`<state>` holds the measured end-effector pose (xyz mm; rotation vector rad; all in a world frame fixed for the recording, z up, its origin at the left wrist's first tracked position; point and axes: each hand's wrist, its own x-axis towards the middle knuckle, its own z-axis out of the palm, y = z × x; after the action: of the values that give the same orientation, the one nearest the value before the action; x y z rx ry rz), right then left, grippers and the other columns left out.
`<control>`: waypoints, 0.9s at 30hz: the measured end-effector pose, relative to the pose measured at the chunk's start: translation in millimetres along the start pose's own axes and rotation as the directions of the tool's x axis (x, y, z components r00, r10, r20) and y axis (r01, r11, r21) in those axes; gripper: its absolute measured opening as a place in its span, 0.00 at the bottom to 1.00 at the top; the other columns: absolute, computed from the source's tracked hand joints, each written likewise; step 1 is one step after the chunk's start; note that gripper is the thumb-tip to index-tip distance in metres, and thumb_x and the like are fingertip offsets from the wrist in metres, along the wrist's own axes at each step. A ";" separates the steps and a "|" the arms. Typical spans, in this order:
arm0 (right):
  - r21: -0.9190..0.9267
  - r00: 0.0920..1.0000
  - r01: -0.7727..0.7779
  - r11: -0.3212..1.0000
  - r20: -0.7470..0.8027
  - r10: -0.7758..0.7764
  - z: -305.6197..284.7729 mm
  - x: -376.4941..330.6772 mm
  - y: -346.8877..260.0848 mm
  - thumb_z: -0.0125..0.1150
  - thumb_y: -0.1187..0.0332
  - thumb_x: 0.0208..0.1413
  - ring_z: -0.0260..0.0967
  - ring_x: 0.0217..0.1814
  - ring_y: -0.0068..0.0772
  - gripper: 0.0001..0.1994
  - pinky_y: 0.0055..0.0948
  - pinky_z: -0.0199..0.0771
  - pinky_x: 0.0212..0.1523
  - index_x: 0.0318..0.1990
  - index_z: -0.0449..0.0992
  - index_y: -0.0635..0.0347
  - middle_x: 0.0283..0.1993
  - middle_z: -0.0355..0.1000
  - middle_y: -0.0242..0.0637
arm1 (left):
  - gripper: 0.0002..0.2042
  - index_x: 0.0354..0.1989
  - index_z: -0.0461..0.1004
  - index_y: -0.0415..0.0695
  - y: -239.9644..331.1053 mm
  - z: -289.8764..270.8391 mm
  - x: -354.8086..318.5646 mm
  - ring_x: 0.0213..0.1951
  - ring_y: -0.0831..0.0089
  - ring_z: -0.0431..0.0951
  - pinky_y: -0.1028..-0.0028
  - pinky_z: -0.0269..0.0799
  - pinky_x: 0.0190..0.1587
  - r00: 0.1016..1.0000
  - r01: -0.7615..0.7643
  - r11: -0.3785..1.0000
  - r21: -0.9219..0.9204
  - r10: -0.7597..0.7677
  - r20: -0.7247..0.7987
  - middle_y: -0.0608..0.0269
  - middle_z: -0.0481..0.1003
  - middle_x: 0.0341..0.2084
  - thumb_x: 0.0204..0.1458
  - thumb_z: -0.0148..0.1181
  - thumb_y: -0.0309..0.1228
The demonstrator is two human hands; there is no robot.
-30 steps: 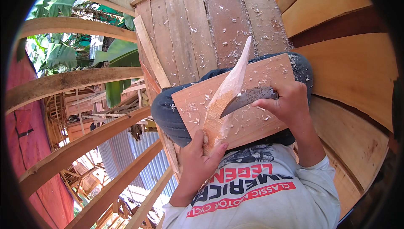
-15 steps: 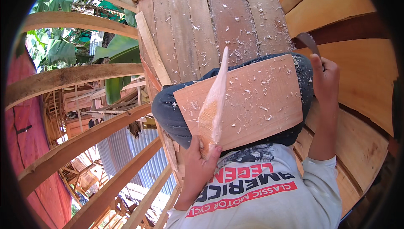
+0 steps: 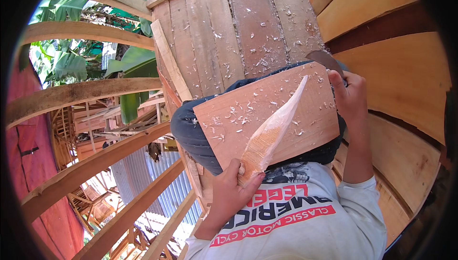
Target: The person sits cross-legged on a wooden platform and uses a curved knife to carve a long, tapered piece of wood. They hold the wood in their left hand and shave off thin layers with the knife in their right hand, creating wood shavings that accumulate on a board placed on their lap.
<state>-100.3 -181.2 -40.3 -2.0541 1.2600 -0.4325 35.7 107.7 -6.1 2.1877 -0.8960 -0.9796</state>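
Note:
My left hand (image 3: 234, 188) is closed round the thick end of a pale carved piece of wood (image 3: 269, 138). That piece tapers to a point, slants up to the right, and keeps a rough tan patch near my fingers. Beneath it a flat wooden board (image 3: 224, 121) rests across my lap, sprinkled with curled shavings. At the board's right corner my right hand (image 3: 351, 90) grips a knife (image 3: 325, 61) with a broad, dark, curved blade. Its handle is mostly hidden in my fist. The blade is apart from the carved piece.
Shavings lie over the plank floor (image 3: 210, 35) ahead of me. A wall of wooden boards (image 3: 386, 78) rises close on my right. On the left runs a railing of wooden slats (image 3: 95, 88), with banana leaves, corrugated metal sheets (image 3: 152, 169) and a red sheet (image 3: 45, 174) beyond.
The carved piece has swung its tip to the right and down over the board. My right hand has brought the knife leftward and lower, nearer the board.

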 end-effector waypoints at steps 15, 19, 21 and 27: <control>-0.167 0.984 -0.074 0.983 0.151 0.100 3.4 -19.0 -12.7 0.61 0.42 0.50 0.71 0.24 0.55 0.29 0.40 0.69 0.25 0.22 0.77 0.66 0.18 0.67 0.53 | 0.18 0.33 0.71 0.38 -13.0 -11.1 1.3 0.25 0.80 0.75 0.77 0.70 0.27 0.973 -0.001 0.992 0.126 0.030 -0.228 0.59 0.76 0.21 0.38 0.75 0.32; -0.065 0.965 -0.024 0.998 0.259 0.040 2.0 -36.7 -19.5 0.61 0.44 0.50 0.66 0.19 0.51 0.29 0.38 0.66 0.23 0.22 0.75 0.69 0.16 0.65 0.52 | 0.19 0.33 0.72 0.39 -8.6 -11.7 5.3 0.23 0.76 0.77 0.77 0.70 0.26 0.972 0.021 0.979 0.205 0.029 -0.235 0.58 0.76 0.20 0.38 0.76 0.33; -0.049 0.952 0.065 0.997 0.302 -0.047 9.4 -50.1 -31.0 0.62 0.45 0.50 0.66 0.19 0.50 0.28 0.38 0.66 0.23 0.23 0.75 0.69 0.16 0.66 0.52 | 0.19 0.34 0.72 0.40 -6.7 -11.2 9.7 0.22 0.75 0.77 0.77 0.70 0.26 0.969 0.008 0.987 0.162 0.032 -0.245 0.57 0.76 0.20 0.37 0.76 0.34; -0.161 0.940 0.182 0.970 0.317 -0.124 30.5 -51.3 -27.2 0.66 0.46 0.45 0.71 0.24 0.54 0.25 0.40 0.70 0.25 0.24 0.78 0.65 0.19 0.69 0.52 | 0.19 0.34 0.72 0.39 -5.2 -18.1 11.4 0.21 0.75 0.76 0.76 0.70 0.24 0.969 -0.031 0.963 0.266 0.095 -0.230 0.56 0.75 0.20 0.38 0.75 0.34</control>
<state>-89.0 -116.6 -39.7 -2.2839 0.9886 -0.0590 57.5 106.3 -4.3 2.4155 -1.0177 -0.5739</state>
